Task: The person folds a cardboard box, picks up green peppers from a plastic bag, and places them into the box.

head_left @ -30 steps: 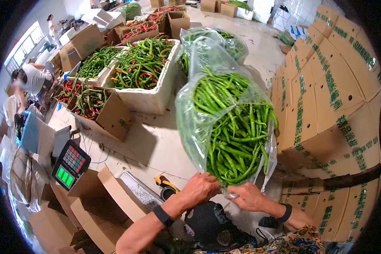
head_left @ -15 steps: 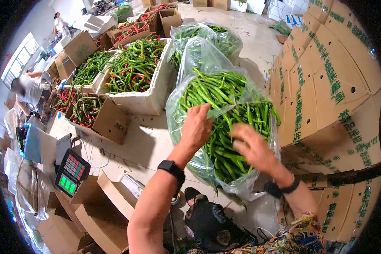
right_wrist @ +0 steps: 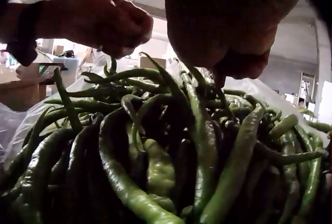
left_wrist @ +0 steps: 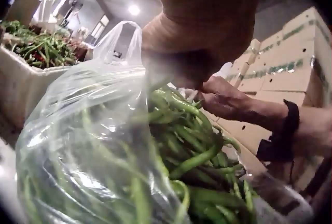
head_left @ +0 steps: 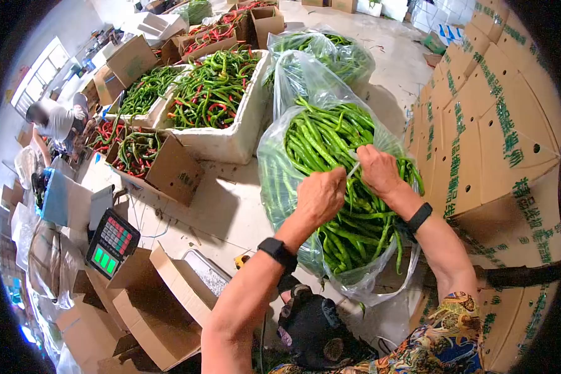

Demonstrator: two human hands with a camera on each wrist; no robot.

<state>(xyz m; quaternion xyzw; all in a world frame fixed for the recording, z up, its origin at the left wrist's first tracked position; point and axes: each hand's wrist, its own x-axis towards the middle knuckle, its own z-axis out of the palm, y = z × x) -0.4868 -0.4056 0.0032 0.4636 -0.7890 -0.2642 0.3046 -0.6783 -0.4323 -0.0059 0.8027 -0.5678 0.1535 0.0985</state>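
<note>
A clear plastic bag (head_left: 274, 181) bulges with long green chili peppers (head_left: 349, 215), its mouth open toward me. Above the middle of the pile, my left hand (head_left: 322, 196) is curled and pinches a twisted piece of the bag's plastic. Close to its right, my right hand (head_left: 379, 169) grips the same whitish strand, which spans the small gap between the two hands. A handle loop (left_wrist: 127, 37) of the bag stands up on the far side. In the right wrist view, loose peppers (right_wrist: 155, 167) lie right beneath both fists.
Stacked cardboard cartons (head_left: 492, 149) wall the right side. A second bag of peppers (head_left: 330, 53) stands behind. White foam boxes (head_left: 221, 140) of peppers are at the back left, a scale display (head_left: 112, 243) and open cartons (head_left: 149, 305) at the front left. Another person (head_left: 59, 121) bends at far left.
Both hands have moved from the bag's near rim up over the peppers. Half a second ago they were apart, the right one blurred; now they are close together, holding twisted plastic.
</note>
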